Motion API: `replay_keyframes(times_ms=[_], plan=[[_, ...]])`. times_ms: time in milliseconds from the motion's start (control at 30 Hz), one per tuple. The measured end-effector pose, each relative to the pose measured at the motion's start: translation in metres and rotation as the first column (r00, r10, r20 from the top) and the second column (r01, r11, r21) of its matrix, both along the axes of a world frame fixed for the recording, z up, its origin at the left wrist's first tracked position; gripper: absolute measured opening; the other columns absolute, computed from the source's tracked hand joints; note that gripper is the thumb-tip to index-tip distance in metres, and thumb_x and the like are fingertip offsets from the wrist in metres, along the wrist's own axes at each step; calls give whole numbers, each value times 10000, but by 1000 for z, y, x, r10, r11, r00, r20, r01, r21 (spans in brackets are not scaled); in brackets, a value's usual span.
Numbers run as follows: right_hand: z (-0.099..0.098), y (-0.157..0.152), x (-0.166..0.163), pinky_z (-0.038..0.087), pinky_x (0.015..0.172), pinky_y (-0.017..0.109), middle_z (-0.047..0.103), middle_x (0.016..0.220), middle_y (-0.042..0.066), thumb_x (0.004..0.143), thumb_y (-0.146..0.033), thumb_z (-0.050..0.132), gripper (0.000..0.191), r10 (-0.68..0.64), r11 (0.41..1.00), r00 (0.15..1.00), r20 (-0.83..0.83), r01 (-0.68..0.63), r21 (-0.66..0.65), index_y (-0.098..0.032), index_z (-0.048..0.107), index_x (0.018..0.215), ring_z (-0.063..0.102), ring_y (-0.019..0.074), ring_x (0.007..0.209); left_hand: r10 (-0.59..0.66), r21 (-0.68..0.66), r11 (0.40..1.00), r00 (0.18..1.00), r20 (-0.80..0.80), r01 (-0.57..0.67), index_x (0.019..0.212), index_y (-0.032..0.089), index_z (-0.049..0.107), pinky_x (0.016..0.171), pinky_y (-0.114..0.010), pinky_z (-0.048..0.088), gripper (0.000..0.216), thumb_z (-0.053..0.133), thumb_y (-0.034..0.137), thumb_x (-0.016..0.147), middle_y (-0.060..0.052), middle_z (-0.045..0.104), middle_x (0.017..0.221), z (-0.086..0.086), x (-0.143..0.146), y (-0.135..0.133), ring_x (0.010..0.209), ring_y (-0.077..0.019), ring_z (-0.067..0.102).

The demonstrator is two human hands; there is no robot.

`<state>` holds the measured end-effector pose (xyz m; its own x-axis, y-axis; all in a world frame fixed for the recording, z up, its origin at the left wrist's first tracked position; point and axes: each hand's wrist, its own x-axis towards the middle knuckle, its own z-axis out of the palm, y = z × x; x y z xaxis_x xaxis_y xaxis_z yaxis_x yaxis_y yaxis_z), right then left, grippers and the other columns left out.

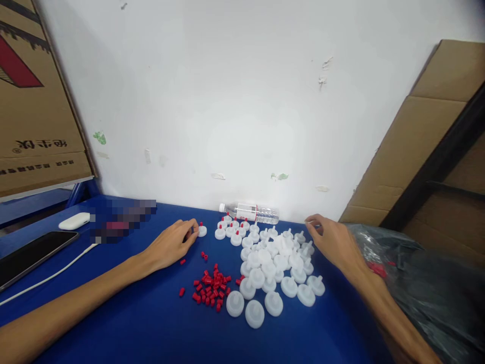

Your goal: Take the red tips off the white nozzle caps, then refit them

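Observation:
My left hand (176, 243) rests on the blue table with its fingers curved and a gap showing between thumb and forefinger. Its fingertips are at the left edge of a white plastic cap (202, 231) that stands upright with a red tip on its spout; whether they touch it, I cannot tell. My right hand (331, 240) is at the right side of a heap of white spouted caps (280, 260), thumb and fingers apart, nothing visible in it. Loose small red tips (212, 287) lie in a pile left of the heap. Several red-tipped white caps (230, 230) stand grouped behind.
A clear plastic bottle (261, 213) lies against the white wall. On the left are a phone (34, 255), a white case (75, 221), a white cable (53, 277) and a cardboard box (41, 116). Dark plastic bags (428, 288) and cardboard (401, 146) stand at the right.

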<state>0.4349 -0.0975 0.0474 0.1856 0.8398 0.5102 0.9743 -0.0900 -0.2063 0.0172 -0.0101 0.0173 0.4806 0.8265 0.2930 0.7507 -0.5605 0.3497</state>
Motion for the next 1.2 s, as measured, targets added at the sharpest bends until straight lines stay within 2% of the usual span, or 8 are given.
replay_keyframes(times_ms=[133,200,400,500,667,733,833,1200], plan=[[9,-4,-15,468,681,331,776,898,49,968,-297,503,201,84,990,996,23,-86,110,-227,688,1009,736,233,747,13,24,1000,1000,20,-13,1334,233,496,716,-342,470,427,372,525,1048,-19,635,881,-2,2,-3,817,-242,636],[10,-6,-26,485,736,347,772,925,49,975,-289,501,194,151,976,987,51,-157,151,-225,682,1004,733,231,772,-24,36,999,1000,19,23,1389,275,498,779,-349,484,433,369,515,1053,-34,642,999,-2,2,-2,873,-235,647],[18,-19,-71,447,960,435,756,1057,61,1010,-255,499,186,326,902,931,165,-359,239,-222,664,1091,702,253,973,-67,85,994,996,59,62,1041,226,656,784,-349,476,330,394,426,1055,-42,659,916,5,-2,1,864,-238,629],[22,-34,-99,429,994,442,744,1117,74,1032,-216,500,196,444,821,862,243,-501,276,-218,638,1170,690,237,1011,-125,124,986,988,93,113,988,230,663,797,-338,478,294,433,401,1053,-41,684,962,12,2,-13,903,-234,618],[14,-52,-141,327,1139,519,628,1401,97,986,-380,650,508,608,761,759,234,-641,102,-257,478,1447,600,271,1246,-354,244,925,895,270,292,1050,274,669,709,-258,498,122,555,316,1050,10,696,932,19,19,-63,806,-158,624],[7,-55,-151,344,1129,519,670,1324,95,978,-422,659,502,662,725,717,218,-686,57,-239,498,1417,643,264,1162,-466,308,875,823,325,374,1087,295,645,719,-244,517,89,584,251,1040,20,696,944,20,24,-80,833,-146,638],[-3,-56,-160,399,1079,481,741,1091,68,1015,-331,601,312,704,677,677,216,-731,85,-192,569,1292,693,228,972,-520,356,835,812,265,419,1126,305,606,771,-275,539,145,602,201,1026,17,698,924,20,26,-90,861,-161,648],[-3,-59,-167,400,1065,434,736,1090,45,1003,-201,531,205,758,623,634,156,-774,113,-196,558,1207,695,190,971,-461,270,859,887,38,435,1049,239,564,720,-273,498,186,418,342,1100,-21,643,951,15,26,-79,858,-180,571]])
